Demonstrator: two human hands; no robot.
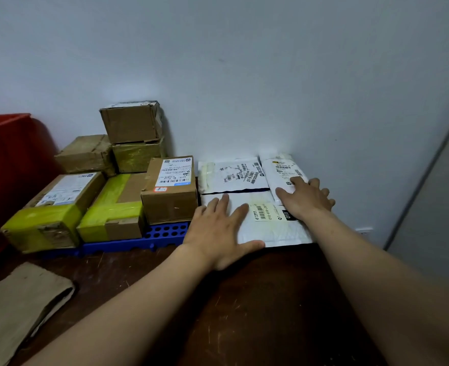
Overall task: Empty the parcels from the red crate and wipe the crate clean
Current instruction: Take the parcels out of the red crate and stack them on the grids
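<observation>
The red crate (4,165) stands at the far left edge, only its side wall in view. Several cardboard boxes (169,190) are stacked on a blue perforated pallet (165,232) against the wall. To their right lie white mailer bags. My left hand (219,228) rests flat with straight fingers on the nearest white mailer (273,228). My right hand (306,198) lies flat on a smaller white mailer (284,170) in the corner. A third white mailer (234,175) lies behind them.
A pale wall runs behind the parcels and meets a grey panel (434,207) at the right. A folded brown paper bag (19,310) lies on the dark brown floor (244,299) at the lower left. A white wall socket (363,231) sits low near the corner.
</observation>
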